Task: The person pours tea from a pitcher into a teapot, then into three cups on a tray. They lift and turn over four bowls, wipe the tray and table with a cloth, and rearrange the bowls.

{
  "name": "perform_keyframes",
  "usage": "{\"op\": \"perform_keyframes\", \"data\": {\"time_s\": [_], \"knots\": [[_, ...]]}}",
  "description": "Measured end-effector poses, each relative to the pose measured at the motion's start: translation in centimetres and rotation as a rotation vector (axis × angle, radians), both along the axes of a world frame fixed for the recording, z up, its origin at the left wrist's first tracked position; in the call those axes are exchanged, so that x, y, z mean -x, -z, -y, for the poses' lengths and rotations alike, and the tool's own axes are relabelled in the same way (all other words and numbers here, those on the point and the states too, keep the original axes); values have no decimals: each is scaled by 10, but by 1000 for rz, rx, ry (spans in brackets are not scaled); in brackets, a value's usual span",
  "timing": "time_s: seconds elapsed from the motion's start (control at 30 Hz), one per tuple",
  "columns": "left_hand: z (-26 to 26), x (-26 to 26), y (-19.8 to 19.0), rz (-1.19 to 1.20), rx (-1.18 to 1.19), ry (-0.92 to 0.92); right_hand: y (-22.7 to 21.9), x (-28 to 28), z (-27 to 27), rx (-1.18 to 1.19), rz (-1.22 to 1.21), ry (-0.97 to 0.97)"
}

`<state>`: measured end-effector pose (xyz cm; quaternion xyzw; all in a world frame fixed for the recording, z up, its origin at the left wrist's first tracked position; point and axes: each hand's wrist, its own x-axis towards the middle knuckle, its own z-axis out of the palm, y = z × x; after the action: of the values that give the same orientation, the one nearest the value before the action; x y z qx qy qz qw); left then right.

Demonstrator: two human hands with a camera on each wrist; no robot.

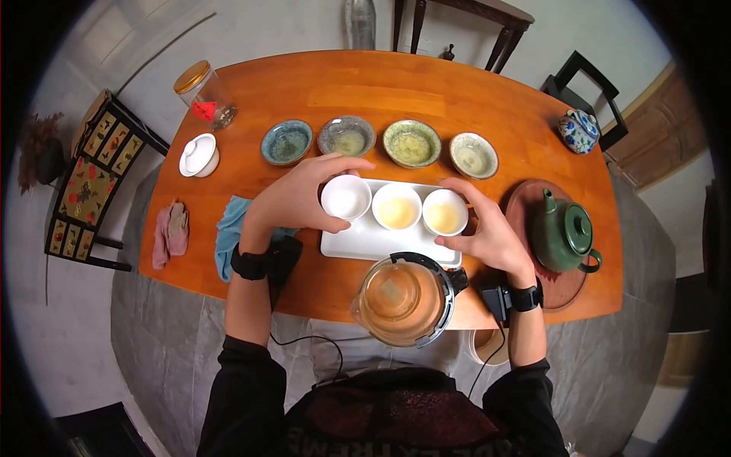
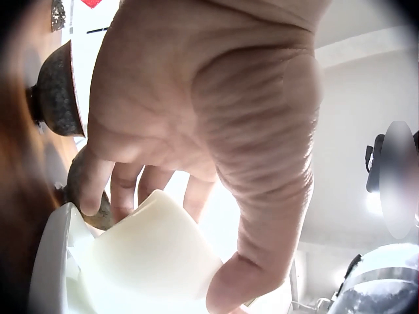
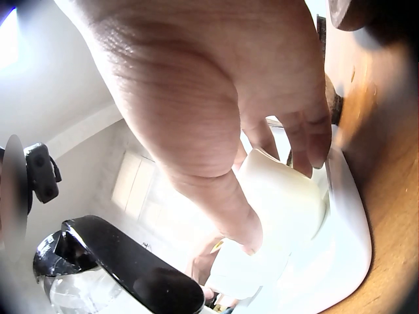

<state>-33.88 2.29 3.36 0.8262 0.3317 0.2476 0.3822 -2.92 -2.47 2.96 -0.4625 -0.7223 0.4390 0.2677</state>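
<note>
Three white cups stand in a row at a white tray (image 1: 346, 245). My left hand (image 1: 293, 196) grips the left cup (image 1: 346, 198), thumb on the near side and fingers round the far side; no coloured liquid shows in it. The middle cup (image 1: 397, 206) and the right cup (image 1: 445, 212) hold pale yellow liquid. My right hand (image 1: 493, 238) spans the right cup between thumb and fingers. In the left wrist view the thumb lies against the white cup wall (image 2: 154, 252). The right wrist view shows the thumb and fingertips at the other cup (image 3: 281, 190).
A glass pot (image 1: 392, 301) stands close in front of the tray. Behind lie several glazed bowls (image 1: 412, 143). A green teapot (image 1: 560, 236) on a round brown tray (image 1: 525, 198) is at right; a blue cloth (image 1: 230, 236), lidded white bowl (image 1: 200, 156) and jar (image 1: 205, 95) are left.
</note>
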Motion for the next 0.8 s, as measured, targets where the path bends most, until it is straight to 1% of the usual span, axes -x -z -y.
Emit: {"op": "perform_keyframes", "data": {"time_s": [0.17, 0.23, 0.3, 0.37, 0.7, 0.8], "knots": [[0, -1, 0, 11, 51, 11, 4, -1, -1, -35, 3, -4], [0, -1, 0, -1, 45, 14, 5, 0, 0, -90, -44, 13], [0, 0, -1, -13, 38, 17, 5, 1, 0, -79, -49, 14], [1, 0, -2, -30, 88, 35, 4, 1, 0, -68, -53, 15], [1, -1, -3, -44, 71, 65, 2, 1, 1, -76, -47, 16], [2, -1, -2, -14, 64, 53, 4, 1, 1, -85, -47, 18]]}}
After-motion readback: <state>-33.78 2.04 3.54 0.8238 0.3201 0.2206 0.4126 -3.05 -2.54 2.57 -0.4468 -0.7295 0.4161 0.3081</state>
